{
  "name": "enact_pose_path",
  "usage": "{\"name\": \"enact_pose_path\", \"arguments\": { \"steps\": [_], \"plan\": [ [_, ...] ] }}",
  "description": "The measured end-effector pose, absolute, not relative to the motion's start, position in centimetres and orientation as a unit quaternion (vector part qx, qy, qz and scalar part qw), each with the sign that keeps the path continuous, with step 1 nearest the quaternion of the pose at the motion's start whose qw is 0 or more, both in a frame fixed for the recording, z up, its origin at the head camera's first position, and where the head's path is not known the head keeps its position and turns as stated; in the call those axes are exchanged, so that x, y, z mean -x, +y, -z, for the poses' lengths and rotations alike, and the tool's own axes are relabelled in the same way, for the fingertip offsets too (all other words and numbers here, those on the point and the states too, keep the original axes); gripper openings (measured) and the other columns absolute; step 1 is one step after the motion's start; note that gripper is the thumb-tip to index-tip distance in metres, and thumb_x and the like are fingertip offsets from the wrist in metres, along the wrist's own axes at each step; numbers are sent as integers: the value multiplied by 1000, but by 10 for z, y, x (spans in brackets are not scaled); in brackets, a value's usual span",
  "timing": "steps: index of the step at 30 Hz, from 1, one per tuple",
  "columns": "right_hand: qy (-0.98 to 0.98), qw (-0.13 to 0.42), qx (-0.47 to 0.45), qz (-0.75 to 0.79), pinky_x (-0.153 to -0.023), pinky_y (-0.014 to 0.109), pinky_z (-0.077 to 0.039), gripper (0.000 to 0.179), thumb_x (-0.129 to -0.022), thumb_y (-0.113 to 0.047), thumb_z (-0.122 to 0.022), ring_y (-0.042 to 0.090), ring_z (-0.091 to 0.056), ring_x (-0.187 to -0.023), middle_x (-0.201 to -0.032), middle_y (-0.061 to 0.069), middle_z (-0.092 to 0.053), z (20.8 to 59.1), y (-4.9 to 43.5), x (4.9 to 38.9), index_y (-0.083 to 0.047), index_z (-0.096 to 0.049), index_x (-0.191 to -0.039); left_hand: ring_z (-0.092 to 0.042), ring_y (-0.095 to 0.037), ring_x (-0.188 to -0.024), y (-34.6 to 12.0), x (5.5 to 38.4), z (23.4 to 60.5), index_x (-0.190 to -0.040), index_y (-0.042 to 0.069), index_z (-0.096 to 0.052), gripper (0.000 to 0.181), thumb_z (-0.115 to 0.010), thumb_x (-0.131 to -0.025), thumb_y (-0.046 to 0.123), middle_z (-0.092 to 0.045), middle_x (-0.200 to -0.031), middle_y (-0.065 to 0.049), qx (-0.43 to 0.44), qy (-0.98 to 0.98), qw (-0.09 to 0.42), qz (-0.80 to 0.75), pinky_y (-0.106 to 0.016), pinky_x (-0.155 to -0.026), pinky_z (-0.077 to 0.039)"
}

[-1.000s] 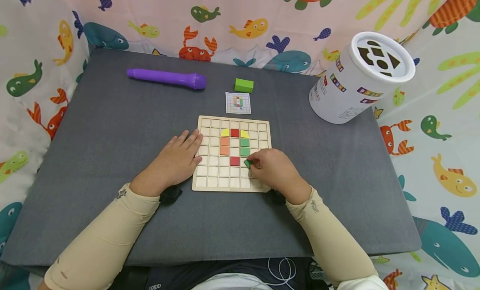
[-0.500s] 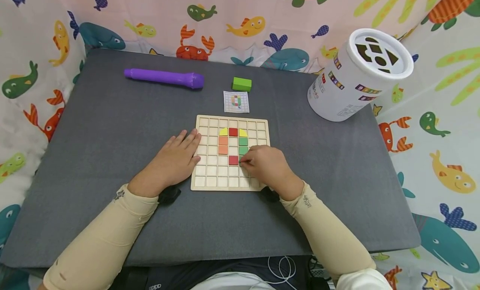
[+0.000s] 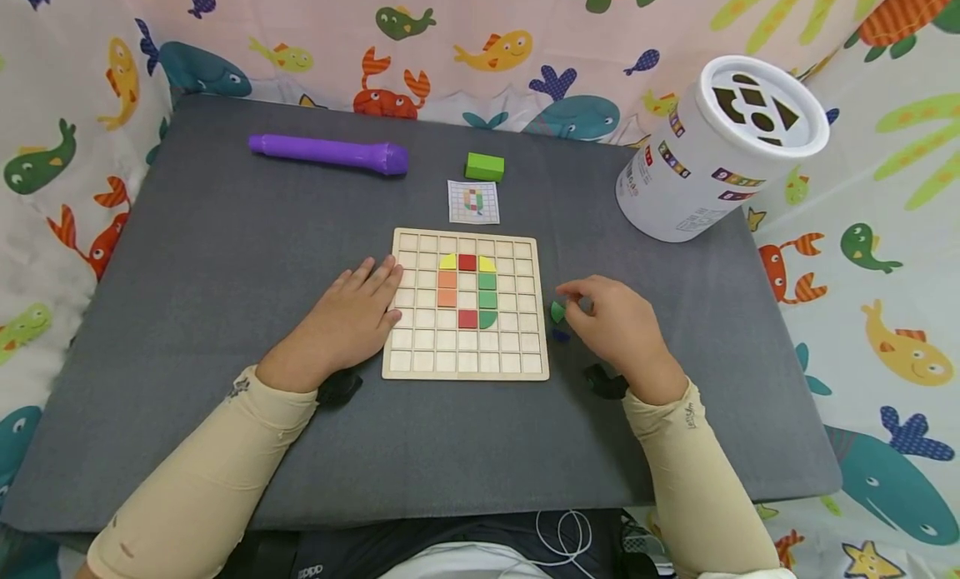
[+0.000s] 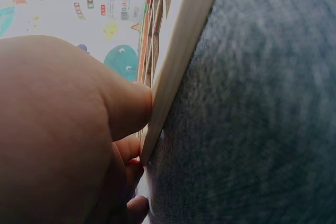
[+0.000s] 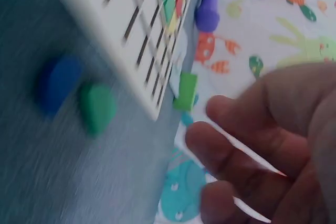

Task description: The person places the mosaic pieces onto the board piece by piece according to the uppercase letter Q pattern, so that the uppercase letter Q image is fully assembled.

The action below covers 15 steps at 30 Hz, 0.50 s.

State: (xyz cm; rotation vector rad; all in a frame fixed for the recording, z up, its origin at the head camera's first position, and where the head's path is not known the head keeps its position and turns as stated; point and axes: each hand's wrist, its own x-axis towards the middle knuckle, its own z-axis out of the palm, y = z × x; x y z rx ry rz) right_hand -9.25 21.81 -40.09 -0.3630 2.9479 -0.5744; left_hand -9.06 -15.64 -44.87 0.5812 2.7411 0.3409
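A wooden grid board [image 3: 420,362] lies on the table, with yellow, red, orange and green tiles set in its cells. At the lower right of that ring of tiles sits a green quarter-round tile [image 3: 487,319]. My left hand [image 3: 341,325] rests along the board's left edge, fingers stretched out, thumb [image 4: 131,111] against the wooden side. To the board's right, my right hand [image 3: 618,329] hovers with loosely bent fingers and nothing between them. Near its fingertips lie a loose green piece [image 5: 97,107] and a blue piece [image 5: 58,83] on the table.
Behind the board lies a small pattern card [image 3: 473,202], with a bright green block [image 3: 484,167] just beyond. A purple microphone-shaped tube [image 3: 330,152] lies at the back left. The tall white bucket [image 3: 697,171] with a cut-out lid stands at the back right.
My right hand set the green quarter-round tile into the board, let go of it and moved right, off the board to the loose pieces. The left hand has stayed in place.
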Motion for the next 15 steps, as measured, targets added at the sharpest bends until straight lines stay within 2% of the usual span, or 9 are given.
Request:
{"name": "enact_pose_path", "arguments": {
  "steps": [5,8,11,15],
  "plan": [
    [976,100,105,162,-71,47,-57,31,-102,-26,-71,26,-69,-93,-123,6,-74,412,231,87,-14,-79,-129,-11,-43,-161,-158,90,447,-169,0,-20,67,-45,-115,30,-16,-176,-18,-212,957,154,-125,-60,-128,-13],
    [979,101,90,150,-76,50,-59,33,-103,-33,-72,27,-71,-103,-121,7,-75,420,229,84,-14,-79,-128,-10,-42,-161,-158,90,447,-169,0,-19,66,-45,-116,30,-15,-176,-18,-213,957,153,-125,-60,-128,-12],
    [984,84,76,140,-72,47,-58,34,-100,-39,-75,24,-72,-96,-110,4,-78,426,224,84,-14,-82,-123,-10,-43,-161,-158,90,448,-169,0,-19,66,-44,-116,30,-15,-176,-18,-215,957,151,-126,-60,-128,-12],
    [987,58,74,133,-66,44,-57,32,-96,-38,-80,22,-72,-87,-102,3,-78,429,218,86,-14,-84,-116,-9,-42,-162,-157,91,449,-170,0,-18,67,-44,-116,31,-14,-176,-18,-215,956,154,-125,-60,-128,-11]
  ]
}}
